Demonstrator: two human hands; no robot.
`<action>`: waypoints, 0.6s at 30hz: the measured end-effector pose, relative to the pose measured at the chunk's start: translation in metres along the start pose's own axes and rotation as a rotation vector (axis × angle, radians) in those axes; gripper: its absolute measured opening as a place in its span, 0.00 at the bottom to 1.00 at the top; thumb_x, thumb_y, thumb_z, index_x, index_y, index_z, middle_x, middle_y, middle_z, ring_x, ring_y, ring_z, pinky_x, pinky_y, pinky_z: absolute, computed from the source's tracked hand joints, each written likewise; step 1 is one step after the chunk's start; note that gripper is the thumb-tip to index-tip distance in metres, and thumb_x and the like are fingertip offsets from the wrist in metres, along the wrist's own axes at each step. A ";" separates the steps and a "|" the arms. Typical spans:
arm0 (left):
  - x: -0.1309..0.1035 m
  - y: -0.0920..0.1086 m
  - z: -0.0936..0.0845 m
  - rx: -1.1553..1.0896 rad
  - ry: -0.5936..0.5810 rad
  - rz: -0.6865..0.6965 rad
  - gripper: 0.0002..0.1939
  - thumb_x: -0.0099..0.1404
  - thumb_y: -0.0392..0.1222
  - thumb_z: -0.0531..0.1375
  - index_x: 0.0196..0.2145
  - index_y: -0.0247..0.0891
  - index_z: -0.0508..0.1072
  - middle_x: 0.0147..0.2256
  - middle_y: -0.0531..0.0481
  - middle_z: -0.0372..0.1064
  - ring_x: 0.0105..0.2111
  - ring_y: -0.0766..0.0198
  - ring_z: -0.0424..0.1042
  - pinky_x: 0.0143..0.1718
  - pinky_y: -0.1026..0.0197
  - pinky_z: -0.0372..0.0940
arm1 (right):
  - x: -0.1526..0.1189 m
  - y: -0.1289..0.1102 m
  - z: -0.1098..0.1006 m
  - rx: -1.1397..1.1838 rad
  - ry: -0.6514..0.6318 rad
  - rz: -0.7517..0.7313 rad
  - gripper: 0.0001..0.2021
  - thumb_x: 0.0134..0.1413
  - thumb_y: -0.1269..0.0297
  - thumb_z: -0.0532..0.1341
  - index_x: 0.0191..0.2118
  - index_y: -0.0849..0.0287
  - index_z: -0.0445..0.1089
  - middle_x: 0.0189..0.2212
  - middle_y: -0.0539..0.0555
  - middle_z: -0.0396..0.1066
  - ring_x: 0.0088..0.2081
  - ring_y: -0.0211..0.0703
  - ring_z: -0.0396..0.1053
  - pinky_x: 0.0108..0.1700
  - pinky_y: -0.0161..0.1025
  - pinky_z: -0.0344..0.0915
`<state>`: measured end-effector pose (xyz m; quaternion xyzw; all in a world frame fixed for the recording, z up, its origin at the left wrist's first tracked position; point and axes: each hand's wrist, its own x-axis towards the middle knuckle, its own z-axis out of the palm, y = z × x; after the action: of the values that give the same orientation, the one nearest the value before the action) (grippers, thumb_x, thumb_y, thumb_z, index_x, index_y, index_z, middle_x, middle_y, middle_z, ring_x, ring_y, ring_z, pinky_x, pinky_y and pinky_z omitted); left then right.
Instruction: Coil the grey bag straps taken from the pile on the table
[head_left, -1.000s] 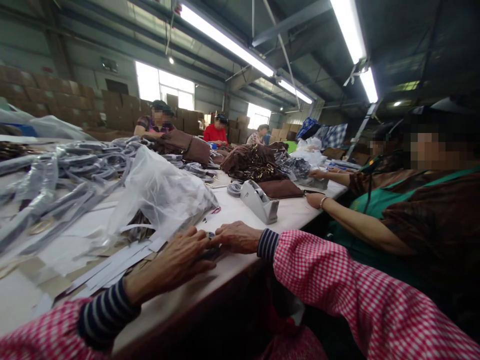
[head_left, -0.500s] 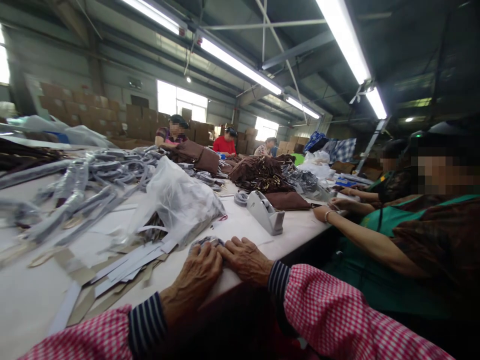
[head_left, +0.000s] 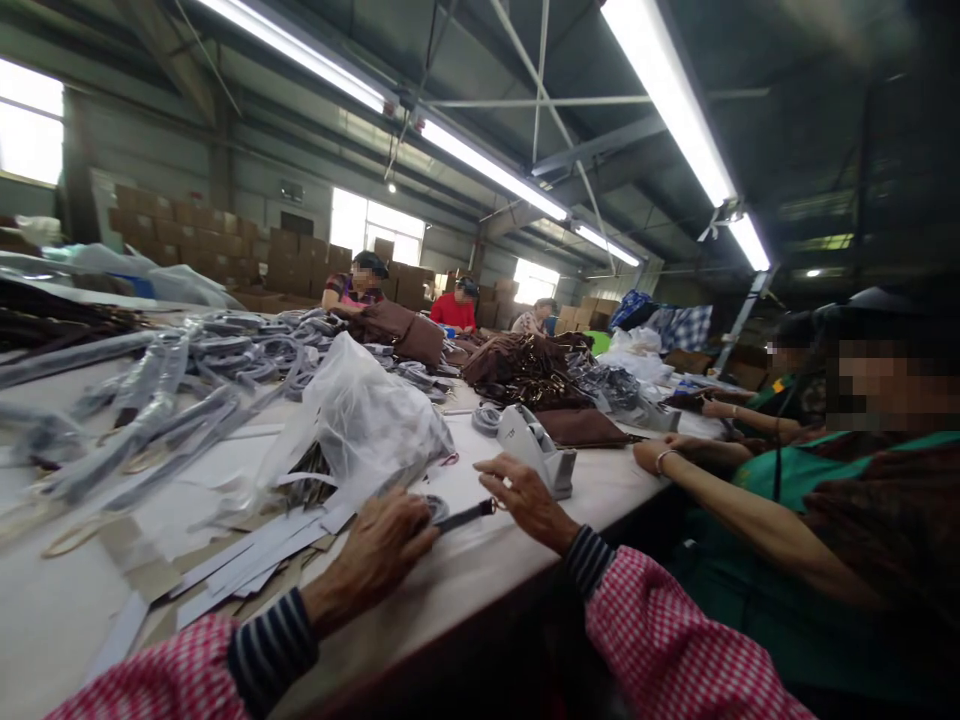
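Observation:
My left hand [head_left: 386,545] presses its curled fingers on a coiled strap [head_left: 437,508] wrapped in greyish plastic, near the table's front edge. From the coil a dark strap end [head_left: 466,515] with a small metal fitting points right. My right hand [head_left: 525,495] is raised just beyond that end, its fingers apart and seemingly holding nothing. Close behind those fingers stands a grey tape dispenser [head_left: 559,470]. Another rolled strap [head_left: 486,420] lies beside the dispenser. The left fingertips are partly hidden.
A white plastic bag [head_left: 367,410] sits ahead of my left hand, with paper strips [head_left: 240,560] nearby. Plastic-wrapped straps [head_left: 157,400] cover the left side. Brown bags [head_left: 517,365] are piled further back. A co-worker's forearm [head_left: 720,500] reaches in from the right.
Both hands were together on the coiled strap. My right hand has let go and moved right towards the dispenser, while the left stays on the coil. The strap end now shows.

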<state>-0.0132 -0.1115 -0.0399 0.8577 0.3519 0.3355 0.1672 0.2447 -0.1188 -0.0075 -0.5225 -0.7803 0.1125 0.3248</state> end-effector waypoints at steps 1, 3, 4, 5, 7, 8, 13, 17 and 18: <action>0.007 0.001 -0.011 -0.130 -0.020 -0.091 0.17 0.67 0.51 0.59 0.25 0.39 0.72 0.25 0.52 0.67 0.28 0.59 0.65 0.31 0.59 0.56 | 0.009 0.009 -0.006 0.010 0.054 0.065 0.13 0.71 0.63 0.56 0.49 0.61 0.77 0.43 0.58 0.75 0.46 0.48 0.72 0.51 0.43 0.68; 0.024 0.003 -0.033 -0.392 -0.041 -0.282 0.21 0.63 0.56 0.60 0.20 0.39 0.68 0.19 0.56 0.58 0.22 0.65 0.56 0.25 0.61 0.47 | 0.028 0.030 -0.015 -0.004 0.090 0.157 0.14 0.70 0.65 0.54 0.44 0.65 0.77 0.38 0.60 0.76 0.41 0.49 0.73 0.43 0.43 0.70; 0.032 0.003 -0.042 -0.507 -0.010 -0.352 0.22 0.61 0.57 0.62 0.19 0.39 0.67 0.18 0.57 0.56 0.21 0.66 0.54 0.25 0.61 0.45 | 0.038 0.039 -0.016 -0.014 0.088 0.185 0.14 0.69 0.66 0.54 0.43 0.66 0.78 0.35 0.60 0.76 0.38 0.48 0.73 0.40 0.43 0.69; 0.039 0.003 -0.049 -0.607 0.052 -0.403 0.22 0.58 0.57 0.64 0.18 0.38 0.67 0.18 0.57 0.56 0.21 0.67 0.53 0.24 0.62 0.45 | 0.047 0.047 -0.015 -0.023 0.083 0.208 0.13 0.67 0.68 0.55 0.42 0.67 0.78 0.33 0.59 0.75 0.35 0.47 0.73 0.38 0.42 0.69; 0.049 -0.002 -0.056 -0.753 0.184 -0.453 0.20 0.52 0.56 0.68 0.18 0.38 0.69 0.18 0.56 0.61 0.21 0.67 0.55 0.25 0.63 0.48 | 0.065 0.058 -0.008 -0.042 0.065 0.226 0.11 0.63 0.71 0.58 0.38 0.69 0.78 0.30 0.58 0.75 0.34 0.46 0.73 0.38 0.41 0.68; 0.053 -0.005 -0.056 -0.797 0.224 -0.468 0.19 0.49 0.55 0.69 0.18 0.37 0.71 0.19 0.55 0.64 0.22 0.67 0.57 0.25 0.64 0.50 | 0.073 0.061 -0.003 -0.050 0.050 0.223 0.09 0.60 0.72 0.59 0.36 0.68 0.78 0.30 0.58 0.76 0.35 0.47 0.73 0.39 0.41 0.68; 0.062 -0.019 -0.050 -0.886 0.297 -0.517 0.17 0.46 0.54 0.71 0.22 0.36 0.77 0.23 0.51 0.73 0.25 0.63 0.66 0.26 0.64 0.56 | 0.096 0.059 0.023 -0.039 -0.041 0.157 0.06 0.54 0.74 0.64 0.30 0.65 0.79 0.31 0.57 0.78 0.38 0.48 0.74 0.45 0.42 0.68; 0.067 -0.009 -0.080 -0.965 0.440 -0.435 0.15 0.46 0.49 0.73 0.21 0.36 0.77 0.22 0.51 0.74 0.24 0.64 0.66 0.26 0.64 0.59 | 0.083 0.043 0.034 0.057 -0.102 0.098 0.11 0.62 0.71 0.59 0.37 0.67 0.81 0.29 0.55 0.76 0.34 0.44 0.73 0.38 0.38 0.66; 0.068 -0.005 -0.091 -0.988 0.475 -0.384 0.13 0.46 0.47 0.73 0.22 0.35 0.77 0.23 0.51 0.74 0.24 0.65 0.66 0.26 0.64 0.60 | 0.078 0.036 0.037 0.086 -0.120 0.088 0.12 0.64 0.70 0.59 0.39 0.66 0.80 0.29 0.55 0.76 0.32 0.43 0.72 0.36 0.37 0.65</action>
<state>-0.0430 -0.0551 0.0545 0.4999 0.3305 0.6069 0.5221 0.2295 -0.0286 -0.0237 -0.5340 -0.7692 0.1911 0.2945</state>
